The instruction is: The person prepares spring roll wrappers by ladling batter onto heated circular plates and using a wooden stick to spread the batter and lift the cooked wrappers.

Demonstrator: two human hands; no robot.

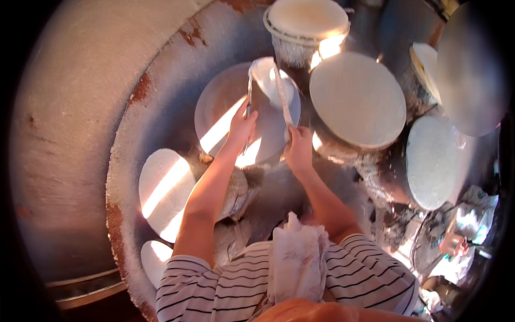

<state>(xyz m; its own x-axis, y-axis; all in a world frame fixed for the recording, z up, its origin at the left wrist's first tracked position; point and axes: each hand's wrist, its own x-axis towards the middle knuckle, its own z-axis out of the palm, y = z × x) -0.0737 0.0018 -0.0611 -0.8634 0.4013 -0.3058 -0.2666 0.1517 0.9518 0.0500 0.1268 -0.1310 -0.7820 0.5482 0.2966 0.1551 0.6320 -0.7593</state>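
Note:
My left hand (241, 125) grips a thin metal tool (248, 108) whose far end is coated white. In my right hand (298, 147) is a pale, crusted stick (282, 94), slanting up and away. A thin white sheet or wet film (263, 74) spans the far ends of both tools; which it is, I cannot tell. Below them lies a wide round flat plate (219, 106) with bright sun stripes across it. Both hands are over the near half of this plate, and its near left rim is partly hidden by my left forearm.
Round pale-topped discs stand about: a broad one (358, 100) at right, another (431, 163) beyond it, one on a crusted bucket-like base (307, 20) behind, and one (167, 193) at left. A curved rusty metal rim (141, 90) borders the left side. A white cloth (297, 257) hangs at my chest.

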